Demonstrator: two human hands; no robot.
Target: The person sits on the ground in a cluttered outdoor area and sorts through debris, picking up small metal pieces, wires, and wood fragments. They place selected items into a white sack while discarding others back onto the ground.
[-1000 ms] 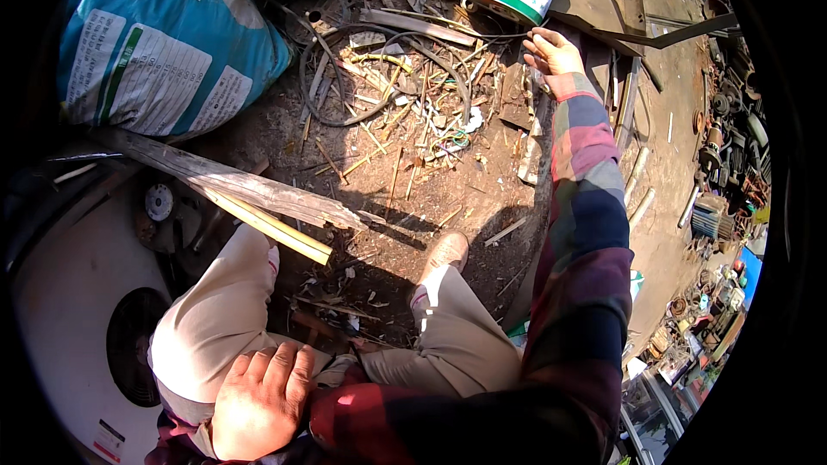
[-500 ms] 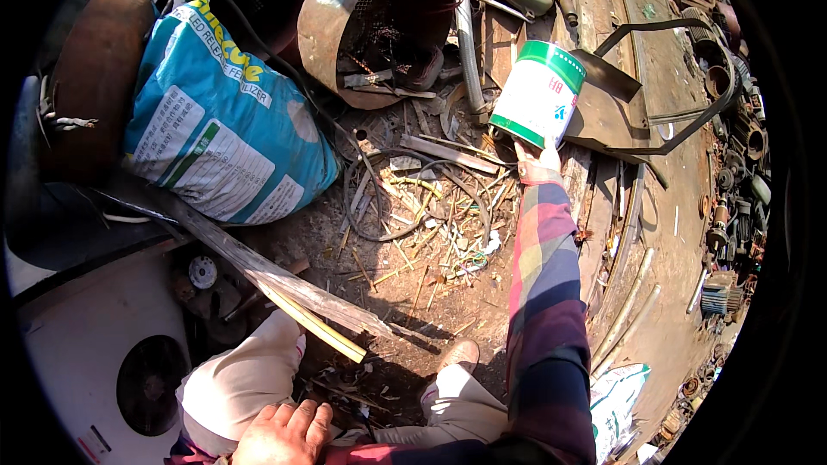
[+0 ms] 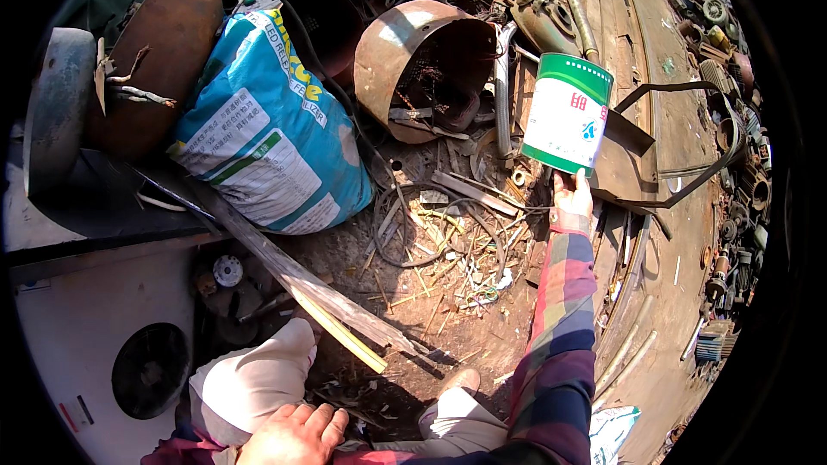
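A green-and-white cylindrical can [image 3: 562,114] is held out at arm's length on the right, slightly tilted. My right hand [image 3: 572,201] grips it at its lower edge, thumb on the near side; the other fingers are mostly hidden beneath it. Behind the can stands a rusty metal tray [image 3: 627,136] with a long bent strap. My left hand [image 3: 293,437] rests low by my knee, fingers lying over it and holding nothing that shows.
A blue fertilizer sack [image 3: 276,133] leans at the left, beside a rusty curved drum [image 3: 379,69]. A splintered wooden board [image 3: 306,280] slants across the near left. Wire, straw and scraps [image 3: 448,241] litter the ground. Motors and metal parts [image 3: 728,207] line the far right.
The can has turned more upright, with my right hand now under its lower edge. The whole view has shifted, so the surroundings sit lower and further right. My left hand stays resting.
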